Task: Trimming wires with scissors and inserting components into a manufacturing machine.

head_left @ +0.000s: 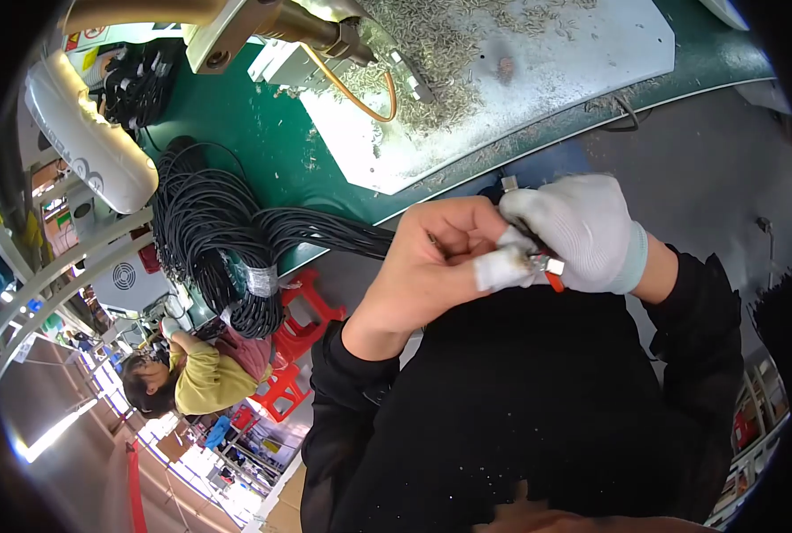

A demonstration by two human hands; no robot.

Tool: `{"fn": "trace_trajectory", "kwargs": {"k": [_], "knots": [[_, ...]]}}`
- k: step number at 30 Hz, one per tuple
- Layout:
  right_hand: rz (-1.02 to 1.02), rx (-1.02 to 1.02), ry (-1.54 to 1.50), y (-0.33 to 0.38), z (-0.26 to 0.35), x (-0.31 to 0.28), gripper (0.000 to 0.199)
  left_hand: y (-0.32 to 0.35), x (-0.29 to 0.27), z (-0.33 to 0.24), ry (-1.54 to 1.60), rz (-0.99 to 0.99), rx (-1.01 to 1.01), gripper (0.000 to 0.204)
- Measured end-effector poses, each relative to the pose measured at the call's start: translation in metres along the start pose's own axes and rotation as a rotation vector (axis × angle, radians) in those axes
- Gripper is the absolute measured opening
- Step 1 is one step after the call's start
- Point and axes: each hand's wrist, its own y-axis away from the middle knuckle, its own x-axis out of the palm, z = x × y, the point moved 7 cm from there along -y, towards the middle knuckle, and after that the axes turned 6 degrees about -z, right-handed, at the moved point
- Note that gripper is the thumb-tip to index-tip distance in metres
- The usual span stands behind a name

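Both hands meet in front of my chest, fingers pinched around a small metal-tipped cable connector (551, 265). My left hand (405, 271) is bare, apart from white wraps on the thumb and a fingertip, and its fingers are closed. A white knitted glove covers my right hand (582, 231), which is curled closed against the left fingertips. Under the connector a small orange piece (556, 282) shows; its kind is hidden. Another metal plug end (509, 183) sticks out above the right fingers. Black cables (325, 229) run from the left to behind my left hand.
A thick bundle of black cables (205, 204) lies on the green table (276, 169). Metal bits cover part of a white plate (582, 80), below a machine head (325, 35) with an orange wire. A white lamp (94, 142) hangs left. Beyond are red stools (307, 311) and a seated person (205, 377).
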Motion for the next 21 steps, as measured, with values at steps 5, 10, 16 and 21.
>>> {"fn": "trace_trajectory", "kwargs": {"k": [5,10,16,21], "knots": [[-0.070,0.260,0.135,0.024,-0.037,-0.030,0.036,-0.002,-0.005,-0.019,-0.511,-0.219,0.177,0.074],[-0.131,0.441,-0.171,-0.004,-0.006,-0.051,0.026,-0.020,0.023,-0.011,-0.609,-0.074,0.209,0.098],[0.107,0.361,-0.220,-0.012,-0.015,-0.010,0.026,-0.024,0.025,-0.006,-0.391,0.047,0.350,0.103],[0.170,0.255,-0.192,-0.007,-0.015,-0.009,0.024,-0.022,0.021,0.001,-0.218,0.171,0.075,0.104]]}}
